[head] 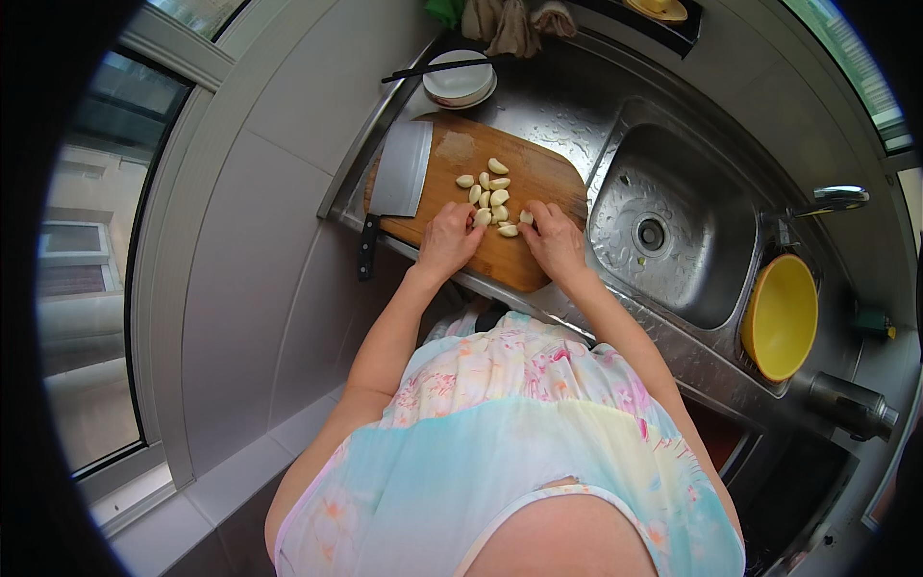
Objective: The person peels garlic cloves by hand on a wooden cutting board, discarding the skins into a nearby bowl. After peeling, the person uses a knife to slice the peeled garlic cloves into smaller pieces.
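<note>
Several peeled garlic cloves (500, 197) lie in a loose cluster on a wooden cutting board (497, 263). My left hand (450, 234) is at the cluster's left side, its thumb and fingertips around a clove (482, 217). On the other side, my right hand (554, 238) pinches a single clove (526, 216) between thumb and fingers. A cleaver lies flat along the board's left edge, its broad steel blade (400, 169) on the wood and its black handle (368, 247) reaching past the near edge. A pale, damp-looking patch (456, 147) marks the board near the blade.
Behind the board stand stacked white bowls (458, 78) with dark chopsticks (440, 68) across them. Cloths (505, 25) hang at the back. On the right are a stainless steel sink (678, 267), a faucet (829, 202) and a yellow bowl (781, 317). A tiled wall (252, 238) borders the left.
</note>
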Demonstrator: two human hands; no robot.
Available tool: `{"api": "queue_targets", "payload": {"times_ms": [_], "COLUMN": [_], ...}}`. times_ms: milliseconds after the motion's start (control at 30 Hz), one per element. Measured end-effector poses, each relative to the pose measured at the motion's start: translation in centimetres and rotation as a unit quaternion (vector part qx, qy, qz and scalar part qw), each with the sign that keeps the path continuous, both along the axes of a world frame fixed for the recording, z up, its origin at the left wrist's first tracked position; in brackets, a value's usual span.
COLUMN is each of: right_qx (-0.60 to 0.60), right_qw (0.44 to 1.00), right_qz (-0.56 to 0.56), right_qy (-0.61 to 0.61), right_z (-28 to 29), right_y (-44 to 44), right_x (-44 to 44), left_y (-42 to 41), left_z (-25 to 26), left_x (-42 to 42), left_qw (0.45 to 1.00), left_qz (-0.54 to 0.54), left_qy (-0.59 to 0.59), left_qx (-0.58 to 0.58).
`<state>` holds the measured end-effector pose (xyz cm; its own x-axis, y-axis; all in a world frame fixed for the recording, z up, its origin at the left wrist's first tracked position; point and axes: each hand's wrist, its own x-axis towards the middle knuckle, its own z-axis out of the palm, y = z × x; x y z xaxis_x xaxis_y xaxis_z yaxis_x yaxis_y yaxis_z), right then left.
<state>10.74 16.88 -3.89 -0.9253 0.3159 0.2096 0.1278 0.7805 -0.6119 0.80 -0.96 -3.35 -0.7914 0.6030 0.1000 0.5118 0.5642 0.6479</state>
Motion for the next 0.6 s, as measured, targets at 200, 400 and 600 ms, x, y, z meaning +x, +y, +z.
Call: {"api": "queue_targets", "payload": {"times_ms": [200,400,600], "right_qx": [-0.007,-0.115,-0.185], "right_qw": [0.999,0.989,0.977], "right_qz": [-0.031,-0.081,-0.101], "right_qy": [-0.008,-0.036,0.037], "right_z": [-0.7,-0.1,-1.0], "right_y": [0.6,1.6,1.5], "right_x": [0.9,3.1,4.0], "left_y": [-0.1,-0.4,2.1], "left_z": [-0.4,0.1,0.3], "left_x": [1.0,2.0,6.0], "left_qw": [0.992,0.992,0.990], "left_qz": [-0.014,0.008,-0.064], "left_qy": [0.121,0.099,0.115], "left_qx": [0.021,0.075,0.048]}}
